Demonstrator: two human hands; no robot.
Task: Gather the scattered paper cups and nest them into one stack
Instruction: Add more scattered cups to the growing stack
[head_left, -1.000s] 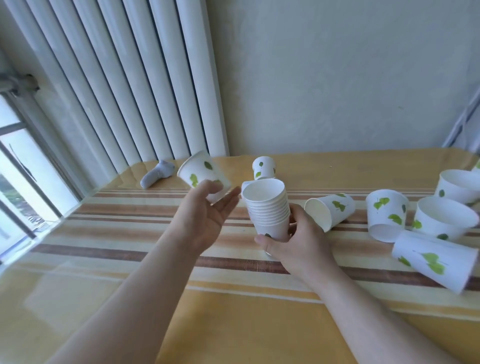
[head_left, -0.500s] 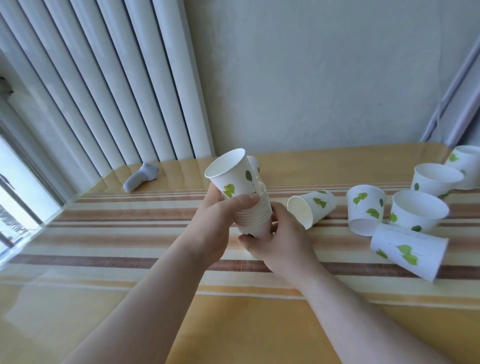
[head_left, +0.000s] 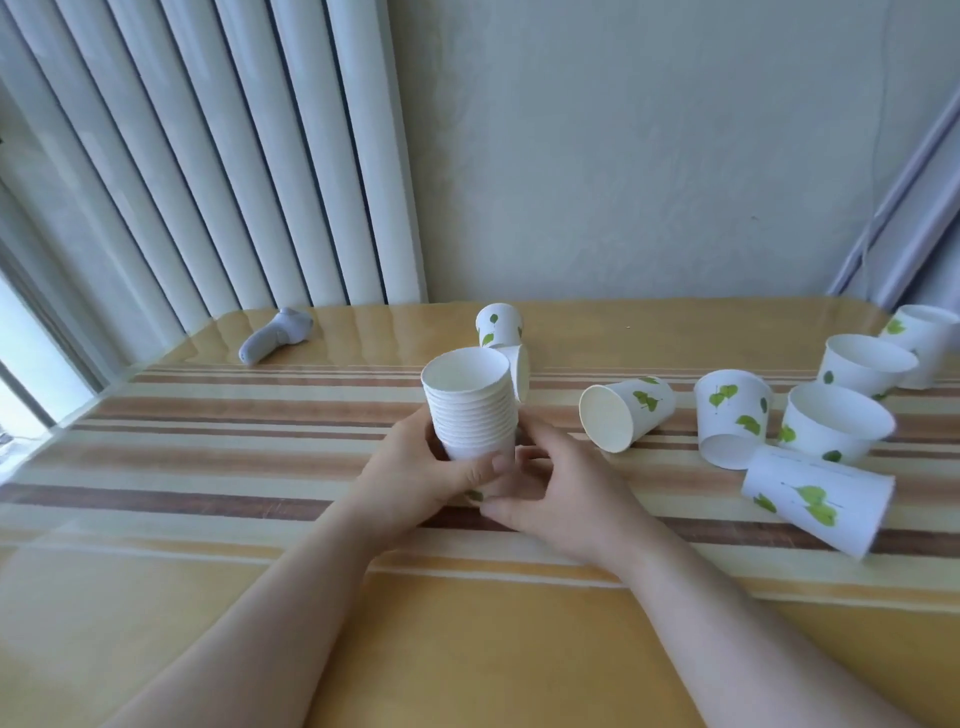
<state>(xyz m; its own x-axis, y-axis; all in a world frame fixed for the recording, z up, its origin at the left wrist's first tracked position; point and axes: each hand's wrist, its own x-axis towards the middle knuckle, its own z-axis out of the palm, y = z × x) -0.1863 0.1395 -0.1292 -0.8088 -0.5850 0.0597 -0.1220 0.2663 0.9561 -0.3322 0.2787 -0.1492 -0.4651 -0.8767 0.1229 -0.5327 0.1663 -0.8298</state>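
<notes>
A stack of nested white paper cups (head_left: 471, 410) with green leaf prints stands upright at the table's middle. My left hand (head_left: 415, 467) wraps its lower left side and my right hand (head_left: 550, 483) cups its base from the right. Just behind the stack a cup lying on its side (head_left: 519, 376) shows only partly, and an upside-down cup (head_left: 497, 325) stands farther back. To the right lie a tipped cup (head_left: 626, 410), an upside-down cup (head_left: 732, 415), an upright cup (head_left: 831, 423), a cup on its side (head_left: 815, 499) and two more cups (head_left: 865, 364) (head_left: 927, 345).
A grey handheld device (head_left: 275, 335) lies at the table's back left corner. The table (head_left: 156, 441) wears a striped cloth under clear film. White vertical blinds (head_left: 208, 156) and a window fill the left; a plain wall (head_left: 623, 156) stands behind.
My left hand brought a cup from the left and set it into the top of the stack. That hand has slid down to grip the stack's lower side.
</notes>
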